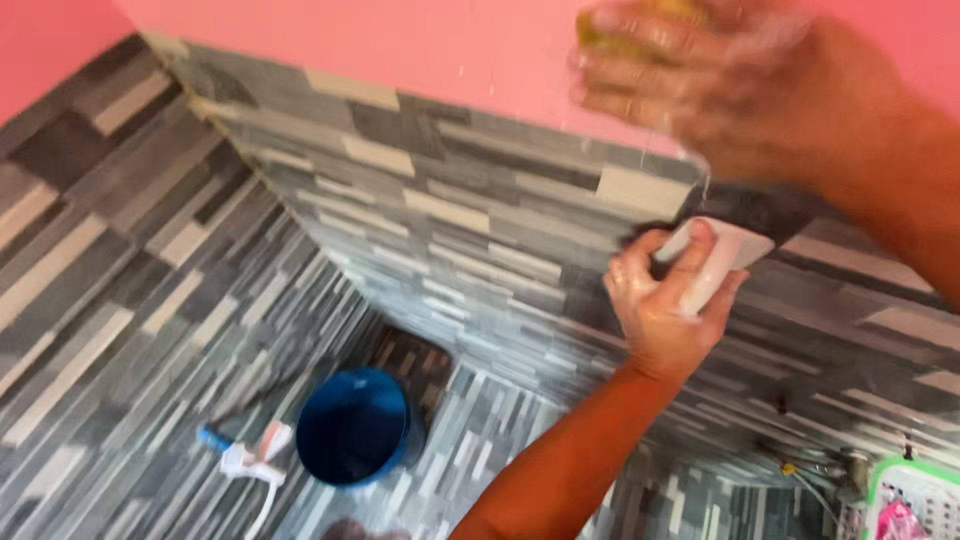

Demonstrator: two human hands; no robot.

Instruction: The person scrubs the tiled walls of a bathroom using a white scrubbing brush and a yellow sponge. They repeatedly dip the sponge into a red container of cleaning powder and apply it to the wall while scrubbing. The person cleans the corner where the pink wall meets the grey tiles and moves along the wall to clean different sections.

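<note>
My left hand (668, 305) reaches up from the bottom and grips a white flat rectangular object (722, 258) held against the grey tiled wall (450, 210). My right hand (730, 85), blurred at the top right, is closed around a yellow sponge (625, 28), pressed near the pink upper wall (400, 45). Both hands look wet and soapy. Small droplets show on the pink wall beside the sponge. Most of the sponge is hidden by my fingers.
A blue bucket (355, 425) stands on the striped tile floor (120, 330) below. A white spray nozzle with a hose (255, 462) lies to its left. A metal tap (852, 468) and a green-rimmed white basket (915, 498) are at the bottom right.
</note>
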